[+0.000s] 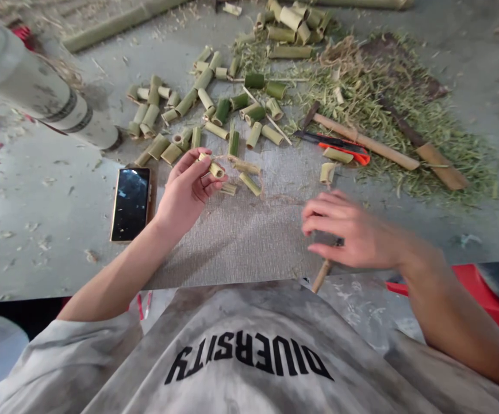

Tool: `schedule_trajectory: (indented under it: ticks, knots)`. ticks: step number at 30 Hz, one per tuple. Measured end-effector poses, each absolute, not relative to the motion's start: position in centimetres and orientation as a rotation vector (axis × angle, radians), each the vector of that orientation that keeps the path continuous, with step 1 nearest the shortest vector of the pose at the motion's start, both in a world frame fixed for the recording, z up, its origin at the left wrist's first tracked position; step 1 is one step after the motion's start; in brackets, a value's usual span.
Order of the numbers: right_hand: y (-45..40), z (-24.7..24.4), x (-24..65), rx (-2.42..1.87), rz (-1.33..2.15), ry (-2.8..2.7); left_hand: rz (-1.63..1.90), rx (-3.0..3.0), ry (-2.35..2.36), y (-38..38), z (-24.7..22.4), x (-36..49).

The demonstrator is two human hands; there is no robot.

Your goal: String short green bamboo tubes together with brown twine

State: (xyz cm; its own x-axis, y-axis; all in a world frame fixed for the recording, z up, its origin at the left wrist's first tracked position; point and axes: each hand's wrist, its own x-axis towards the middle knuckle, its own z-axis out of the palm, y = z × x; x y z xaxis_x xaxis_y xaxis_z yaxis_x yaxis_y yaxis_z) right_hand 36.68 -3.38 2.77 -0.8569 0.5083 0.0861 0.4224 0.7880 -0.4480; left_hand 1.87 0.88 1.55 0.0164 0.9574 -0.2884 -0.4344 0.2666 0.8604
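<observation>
Short bamboo piece (214, 167) was pinched between thumb and fingers of the left hand (188, 187), raised just over the surface (215, 247), hollow end turned toward 4 o'clock. Right hand (348, 230): fingers part-curled and blurred, thumb spaced off them; a wooden handle (321, 277) was seen at its 7 o'clock, poking over the near edge; whether it was gripped could not be told.

Handling of the piece, judged by look: light, stiff, thin-walled. Wall looked smooth, so some roll or slip was to be expected; splitting along the grain seemed possible under a hard squeeze. Best hold: around the outer wall at mid-length, light pinch, both ends left free.

Farther out: loose slim pieces (250, 184) lay at the left hand's 3 o'clock, with thin twine (286, 198) strung toward the right hand. Phone (130, 204) was placed at 9 o'clock, white container (55, 95) at 10. Cut sections (222, 112) were scattered from 11 to 2. From the right hand, orange cutter (359, 154) was seen at 12 o'clock, hammer (368, 138) between 12 and 1, green shavings (469, 155) strewn beyond.
</observation>
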Motion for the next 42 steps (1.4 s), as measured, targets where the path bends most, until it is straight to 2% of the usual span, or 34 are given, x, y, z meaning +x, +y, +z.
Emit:
schedule_trajectory:
  ticks: [5, 10, 13, 15, 16, 21, 26, 31, 42]
  knots:
    - [-6.4, -0.9, 36.5, -0.715, 0.135, -2.551, 1.187, 0.540, 1.046, 0.9, 2.3, 2.6]
    - [-4.2, -1.1, 34.0, -0.949, -0.068, -2.429, 1.166, 0.539, 1.028, 1.0, 1.6, 2.8]
    - [-1.6, 0.6, 35.0, -1.080, 0.080, -2.258, 1.158, 0.530, 1.012, 1.1, 1.2, 2.6]
    - [-0.7, 1.3, 36.8, -0.877, 0.459, -2.490, 1.160, 0.526, 0.995, 1.1, 1.1, 2.4]
    - [-0.6, 1.4, 37.9, -0.779, 0.540, -2.622, 1.159, 0.527, 0.988, 1.1, 1.0, 2.3]
    - [-2.9, 0.1, 39.3, -0.894, 0.255, -2.688, 1.145, 0.578, 0.999, 0.9, 1.0, 2.4]
    - [-4.2, 1.3, 34.4, -0.933, 0.123, -2.404, 1.134, 0.710, 1.006, 0.5, 0.9, 2.8]
    - [-3.1, 2.8, 31.0, -1.007, -0.074, -2.344, 1.163, 0.810, 0.945, 0.1, 0.7, 2.9]
    - [-3.4, 2.2, 30.8, -1.089, -0.086, -2.391, 1.288, 1.129, 1.056, -0.4, 0.9, 2.8]
